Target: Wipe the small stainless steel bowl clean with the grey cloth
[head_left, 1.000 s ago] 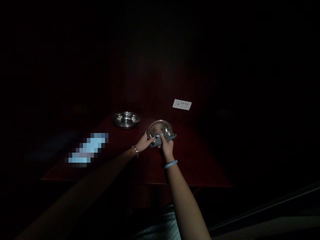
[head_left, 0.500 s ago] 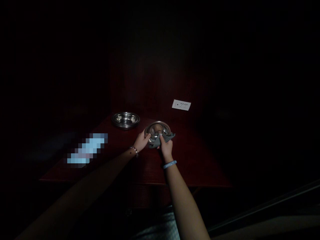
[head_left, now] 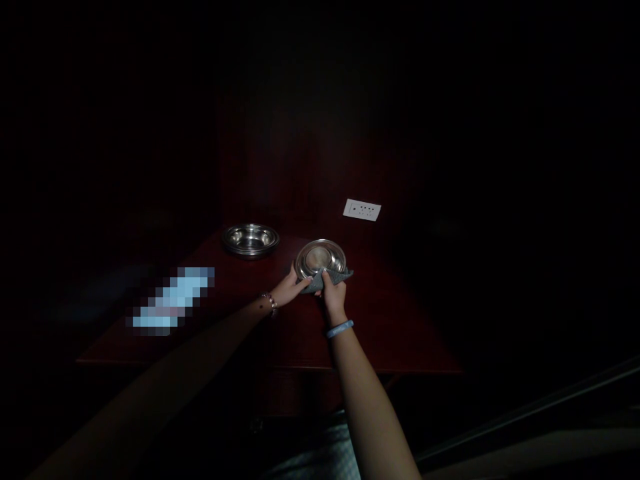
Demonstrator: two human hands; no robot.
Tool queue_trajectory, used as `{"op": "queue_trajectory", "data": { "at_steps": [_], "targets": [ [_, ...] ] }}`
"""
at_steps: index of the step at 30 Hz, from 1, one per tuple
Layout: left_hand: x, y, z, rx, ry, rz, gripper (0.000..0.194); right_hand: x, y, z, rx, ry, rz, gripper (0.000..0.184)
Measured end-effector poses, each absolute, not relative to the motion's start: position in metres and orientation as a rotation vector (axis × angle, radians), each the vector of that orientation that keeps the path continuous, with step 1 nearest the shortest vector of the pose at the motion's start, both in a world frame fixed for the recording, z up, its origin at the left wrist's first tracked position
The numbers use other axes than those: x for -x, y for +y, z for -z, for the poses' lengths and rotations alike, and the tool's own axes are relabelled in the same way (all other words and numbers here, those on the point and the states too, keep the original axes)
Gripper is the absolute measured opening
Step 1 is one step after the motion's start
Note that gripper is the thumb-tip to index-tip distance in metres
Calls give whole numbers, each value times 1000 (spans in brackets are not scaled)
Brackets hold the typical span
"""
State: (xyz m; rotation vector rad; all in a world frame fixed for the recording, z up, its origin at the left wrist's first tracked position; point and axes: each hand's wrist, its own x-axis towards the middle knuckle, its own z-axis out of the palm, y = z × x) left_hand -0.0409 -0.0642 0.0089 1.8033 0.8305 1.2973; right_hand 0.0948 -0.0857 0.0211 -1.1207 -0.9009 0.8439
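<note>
Above the near-middle part of a dark red, flat-topped table [head_left: 395,327], a round, shiny metal dish [head_left: 337,257] with a wide rim is held in both hands, tilted so that a circular face shows toward the viewer; whether its underside touches the tabletop cannot be told. The left hand [head_left: 288,288], with a beaded bracelet [head_left: 273,305] at its wrist, grasps the dish at its left edge, thumb along the near rim; the right hand [head_left: 335,295], with a pale blue band [head_left: 341,329] at its wrist, is closed on a grey, textured cloth [head_left: 339,277], its thumb pressing the cloth against the near rim; the cloth's folds spread to either side of that thumb. Farther back and to the left, well apart from the hands, rests a stack of round, shiny metal dishes [head_left: 251,242]; nearer on the left lies a bright blue-white, pixelated patch [head_left: 173,301], its content unreadable; beyond the table, a white, rectangular socket plate [head_left: 362,210] is set on a dark red upright panel [head_left: 300,170].
</note>
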Motion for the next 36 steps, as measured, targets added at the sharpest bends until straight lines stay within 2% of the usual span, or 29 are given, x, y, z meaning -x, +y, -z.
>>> {"op": "queue_trajectory", "data": {
  "at_steps": [5,13,21,27,32,36],
  "targets": [
    [43,-64,-14,-1801,843,-1366,65,-94,-86,-21,1123,-893,-840,29],
    [47,-63,-25,-1750,998,-1483,45,-91,-89,-24,1113,-952,-834,32],
    [47,-62,-24,-1696,948,-1463,48,-93,-87,-20,1145,-980,-814,29],
    [47,-59,-14,-1765,927,-1398,61,-94,-85,-18,1133,-948,-802,31],
    [44,-57,-8,-1768,944,-1347,36,-96,-84,-16,1144,-991,-781,34],
    [43,-56,-8,-1711,978,-1354,28,-97,-83,-14,1162,-990,-756,34]
  ]
}}
